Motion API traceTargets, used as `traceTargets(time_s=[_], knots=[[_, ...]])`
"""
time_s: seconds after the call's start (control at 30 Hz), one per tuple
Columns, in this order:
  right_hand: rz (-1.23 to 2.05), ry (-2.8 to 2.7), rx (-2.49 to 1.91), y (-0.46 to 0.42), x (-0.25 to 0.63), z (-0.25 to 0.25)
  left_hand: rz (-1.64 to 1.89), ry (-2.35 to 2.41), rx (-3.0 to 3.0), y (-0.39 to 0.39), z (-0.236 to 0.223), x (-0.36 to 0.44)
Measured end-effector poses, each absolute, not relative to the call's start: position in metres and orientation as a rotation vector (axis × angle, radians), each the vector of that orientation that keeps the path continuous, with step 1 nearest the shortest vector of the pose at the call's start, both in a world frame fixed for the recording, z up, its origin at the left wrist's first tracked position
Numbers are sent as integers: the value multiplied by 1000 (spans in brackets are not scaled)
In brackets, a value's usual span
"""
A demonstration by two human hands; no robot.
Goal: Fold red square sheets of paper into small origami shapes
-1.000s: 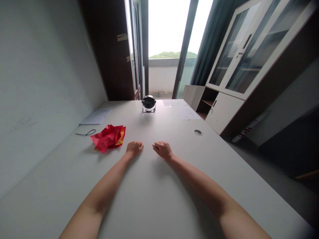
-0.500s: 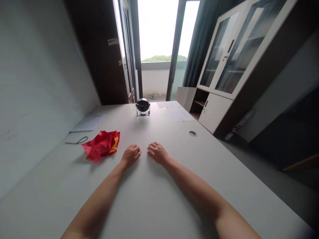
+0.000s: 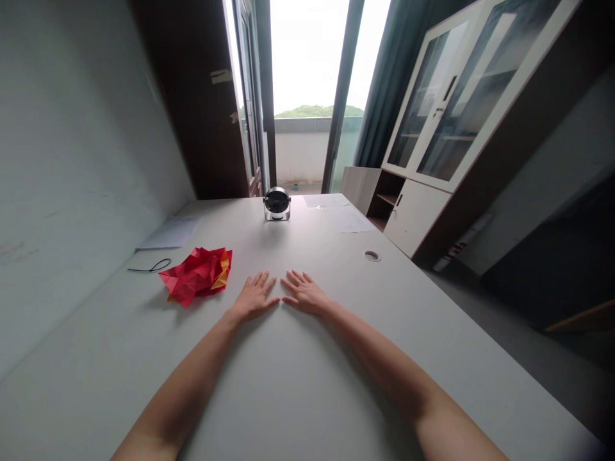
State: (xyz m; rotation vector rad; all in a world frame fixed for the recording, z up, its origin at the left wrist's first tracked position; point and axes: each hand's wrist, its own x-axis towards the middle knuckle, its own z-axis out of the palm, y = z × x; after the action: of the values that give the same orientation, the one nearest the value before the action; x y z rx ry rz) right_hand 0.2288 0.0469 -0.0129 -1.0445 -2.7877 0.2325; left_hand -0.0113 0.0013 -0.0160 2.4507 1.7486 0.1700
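My left hand [image 3: 253, 297] lies flat on the white table [image 3: 307, 371], palm down, fingers spread and holding nothing. My right hand [image 3: 302, 294] rests flat beside it, also palm down with fingers apart; the two thumbs almost touch. A crumpled red and orange folded paper [image 3: 196, 274] lies on the table a short way left of my left hand, not touched.
A small black round fan [image 3: 277, 203] stands at the far middle of the table. A thin black loop of cord [image 3: 148, 266] and a sheet of paper [image 3: 169, 232] lie at the left by the wall. More sheets [image 3: 346, 219] and a cable hole [image 3: 371, 256] are at the right.
Both hands have gone from loosely curled fists to flat on the table with fingers spread. The camera has shifted slightly.
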Motion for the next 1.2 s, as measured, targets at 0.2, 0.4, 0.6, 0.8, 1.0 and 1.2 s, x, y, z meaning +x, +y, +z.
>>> traceTargets(time_s=[0.2, 0.4, 0.6, 0.8, 1.0, 1.2], knots=[[277, -2802, -1049, 49, 228, -13, 164, 1755, 2454, 1, -14, -10], [283, -2816, -1032, 48, 229, -11, 161, 1757, 2455, 2, -15, -10], [274, -2803, -1050, 47, 227, -12, 165, 1753, 2451, 2, -16, -11], [255, -2792, -1047, 47, 227, -13, 171, 1737, 2444, 3, -14, -12], [272, -2792, -1051, 48, 229, -12, 172, 1749, 2422, 3, -14, -11], [258, -2785, -1040, 47, 230, -12, 193, 1755, 2421, 2, -14, -10]])
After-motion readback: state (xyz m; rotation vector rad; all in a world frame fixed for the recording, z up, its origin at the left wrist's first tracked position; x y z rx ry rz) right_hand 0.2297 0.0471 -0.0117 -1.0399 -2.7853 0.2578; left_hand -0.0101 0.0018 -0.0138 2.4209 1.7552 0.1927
